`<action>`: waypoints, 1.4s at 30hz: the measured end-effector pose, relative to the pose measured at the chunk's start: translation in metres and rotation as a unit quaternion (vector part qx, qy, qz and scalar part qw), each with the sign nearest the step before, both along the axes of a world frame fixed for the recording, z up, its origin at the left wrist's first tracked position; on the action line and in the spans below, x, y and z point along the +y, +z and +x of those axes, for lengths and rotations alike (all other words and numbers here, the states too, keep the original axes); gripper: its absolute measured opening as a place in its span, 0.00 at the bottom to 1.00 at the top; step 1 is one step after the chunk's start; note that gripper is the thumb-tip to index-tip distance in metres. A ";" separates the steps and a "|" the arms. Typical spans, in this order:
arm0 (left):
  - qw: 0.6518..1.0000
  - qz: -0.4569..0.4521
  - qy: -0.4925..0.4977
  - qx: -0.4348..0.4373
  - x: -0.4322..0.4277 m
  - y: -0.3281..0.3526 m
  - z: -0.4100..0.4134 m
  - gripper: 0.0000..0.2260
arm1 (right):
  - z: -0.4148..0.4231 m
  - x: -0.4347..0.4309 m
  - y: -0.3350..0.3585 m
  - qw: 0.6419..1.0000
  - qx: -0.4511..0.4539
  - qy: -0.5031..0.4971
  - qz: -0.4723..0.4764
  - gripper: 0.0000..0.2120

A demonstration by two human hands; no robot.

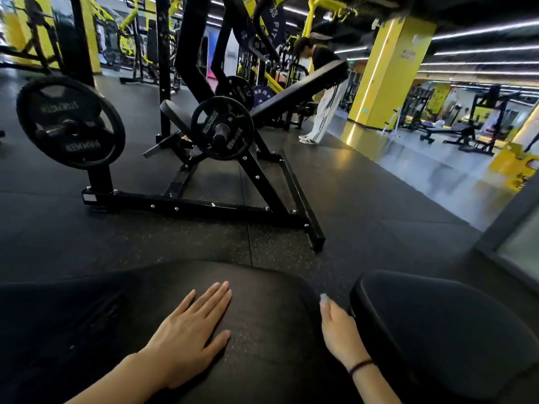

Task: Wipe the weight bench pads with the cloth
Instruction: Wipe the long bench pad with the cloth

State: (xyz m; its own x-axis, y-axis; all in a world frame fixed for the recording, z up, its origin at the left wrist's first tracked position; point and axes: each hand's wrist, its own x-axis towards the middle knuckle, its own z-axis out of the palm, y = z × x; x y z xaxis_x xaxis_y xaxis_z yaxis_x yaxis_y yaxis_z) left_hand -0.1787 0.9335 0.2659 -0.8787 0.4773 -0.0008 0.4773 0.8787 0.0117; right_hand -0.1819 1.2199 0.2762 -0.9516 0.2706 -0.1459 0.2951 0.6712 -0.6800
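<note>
From the head view, the left hand [186,336] lay flat on the large pad [262,293], fingers straight and slightly spread, pressing its surface. The right hand [338,330] sat edge-on in the gap beside the smaller pad [437,322]. Its fingertip was a pale blur, so its grip could not be told. No cloth showed, and wiping looked not yet under way on either pad.

— What lies on the table's left pad [262,310]?
— My left grip [186,333], flat, palm down. The right pad [437,330] sits beside it; farther off, a machine [221,132] stands on the floor [364,223].
</note>
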 end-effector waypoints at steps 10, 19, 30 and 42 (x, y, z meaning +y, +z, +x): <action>0.992 0.075 -0.100 -0.006 0.111 0.008 -0.018 0.31 | -0.040 0.006 0.006 0.990 0.002 0.074 -0.117 0.19; 0.990 0.092 -0.106 -0.019 0.111 0.009 -0.015 0.33 | 0.099 0.022 -0.034 0.973 0.120 0.066 -0.184 0.22; 0.991 0.074 -0.104 -0.028 0.112 0.009 -0.018 0.29 | -0.085 0.004 -0.008 0.988 0.025 0.078 -0.133 0.19; 0.990 0.078 -0.113 -0.028 0.111 0.007 -0.020 0.30 | 0.080 0.018 -0.034 0.989 0.119 0.009 -0.088 0.15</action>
